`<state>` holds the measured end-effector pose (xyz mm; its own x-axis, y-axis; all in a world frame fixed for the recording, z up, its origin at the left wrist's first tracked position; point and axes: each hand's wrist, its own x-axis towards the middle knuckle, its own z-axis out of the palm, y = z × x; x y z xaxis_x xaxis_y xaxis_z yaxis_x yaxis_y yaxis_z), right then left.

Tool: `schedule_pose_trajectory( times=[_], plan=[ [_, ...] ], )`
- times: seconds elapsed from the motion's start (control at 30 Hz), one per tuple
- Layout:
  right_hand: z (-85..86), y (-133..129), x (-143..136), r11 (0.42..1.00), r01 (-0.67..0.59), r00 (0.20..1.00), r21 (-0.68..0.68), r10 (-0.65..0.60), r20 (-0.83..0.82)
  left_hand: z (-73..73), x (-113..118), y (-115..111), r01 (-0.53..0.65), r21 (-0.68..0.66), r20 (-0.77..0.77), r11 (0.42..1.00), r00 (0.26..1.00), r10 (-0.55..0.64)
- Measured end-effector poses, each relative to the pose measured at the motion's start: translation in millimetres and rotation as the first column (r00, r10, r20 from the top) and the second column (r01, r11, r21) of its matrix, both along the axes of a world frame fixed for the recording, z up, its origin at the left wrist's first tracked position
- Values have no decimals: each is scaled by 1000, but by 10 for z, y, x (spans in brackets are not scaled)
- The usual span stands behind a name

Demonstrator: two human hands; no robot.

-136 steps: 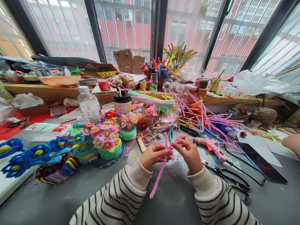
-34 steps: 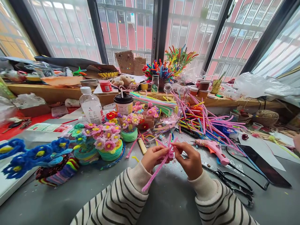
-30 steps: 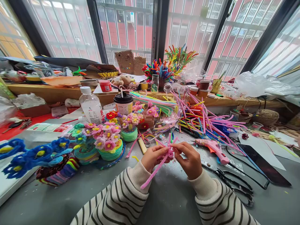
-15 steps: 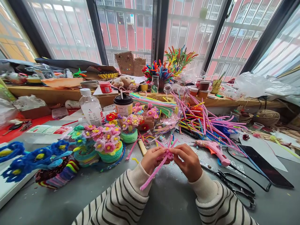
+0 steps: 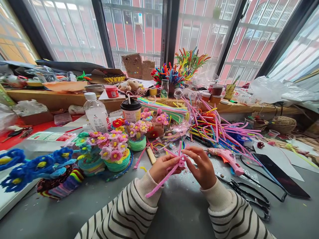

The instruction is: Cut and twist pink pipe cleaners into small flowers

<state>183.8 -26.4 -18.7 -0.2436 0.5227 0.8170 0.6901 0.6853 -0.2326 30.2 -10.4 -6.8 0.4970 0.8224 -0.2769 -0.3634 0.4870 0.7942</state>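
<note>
Pink pipe cleaners [image 5: 159, 186], looped into a small knot with several ends sticking out, are between my hands above the grey table. My left hand [image 5: 165, 167] pinches them near the looped middle, and one long end hangs down across its wrist side. From the other side, my right hand [image 5: 201, 167] has its bent index finger and thumb at the loop and a short upper end. Its other fingers are curled. Behind my left hand stand round pots of pink pipe-cleaner flowers [image 5: 116, 154]. A pink glue gun [image 5: 228, 159] lies right of my right hand.
Black-handled scissors [image 5: 251, 196] and a dark phone [image 5: 281, 177] lie at the right. Loose pipe cleaners [image 5: 214, 126] heap behind my hands. A plastic bottle [image 5: 96, 113] and a lidded cup [image 5: 131, 111] stand back left; blue flowers [image 5: 42, 164] occupy the left.
The pink pipe cleaners have tilted and shifted slightly, so the loop now shows more openly. My right hand has opened a little and raised its index finger at the loop.
</note>
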Motion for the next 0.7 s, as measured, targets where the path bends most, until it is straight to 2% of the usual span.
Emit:
schedule_pose_trajectory(
  times=[0.17,0.3,0.37,0.43,0.57,0.7],
  plan=[
    [-38,-5,17,994,34,996,103,-42,81,-41,9,14,-8,-12,18,1000,1000,9],
    [-40,-20,2,995,26,996,99,-34,85,-47,15,17,-43,-4,32,999,999,43],
    [-22,-26,-21,999,1,999,42,-3,43,-42,15,17,-60,-4,30,998,998,60],
    [3,-33,-49,997,-29,999,-69,26,-45,-36,13,13,-92,-1,27,996,995,92],
    [31,-39,-83,945,-125,969,-303,50,-243,-39,11,-2,-118,40,4,992,993,118],
    [11,-34,-71,917,-169,945,-361,47,-323,-42,10,-14,-66,61,-16,996,998,67]
  ],
)
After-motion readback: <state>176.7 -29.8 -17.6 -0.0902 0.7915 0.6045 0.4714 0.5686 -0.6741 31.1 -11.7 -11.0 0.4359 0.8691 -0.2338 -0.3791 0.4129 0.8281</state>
